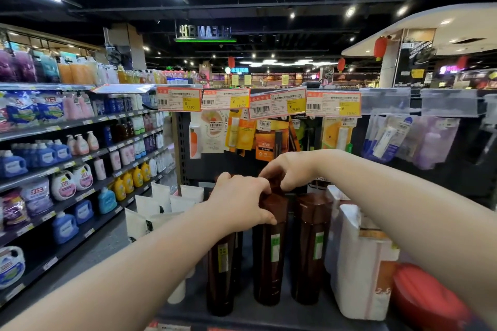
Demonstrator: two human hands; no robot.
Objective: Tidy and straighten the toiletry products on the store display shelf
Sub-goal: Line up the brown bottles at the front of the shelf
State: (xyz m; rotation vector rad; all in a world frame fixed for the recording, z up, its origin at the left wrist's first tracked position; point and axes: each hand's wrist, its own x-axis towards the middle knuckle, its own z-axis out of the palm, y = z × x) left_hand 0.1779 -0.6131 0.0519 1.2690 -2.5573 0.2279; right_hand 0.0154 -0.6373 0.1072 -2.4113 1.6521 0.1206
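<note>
Three tall dark brown bottles with green labels stand upright on the display shelf point(271, 316). My left hand point(239, 200) grips the cap and shoulder of the middle brown bottle point(270, 252). My right hand point(289, 169) is closed on the top of a brown bottle just behind it, mostly hidden. The left brown bottle point(222, 271) stands partly under my left forearm. The right brown bottle point(310, 247) stands free beside the middle one.
White packs point(357, 263) stand right of the bottles, with a red item point(427, 298) beyond them. White pouches point(156, 207) sit at the left. Hanging packets point(242, 134) and price tags point(277, 102) are above. A long aisle shelf of detergent bottles point(61, 169) runs along the left.
</note>
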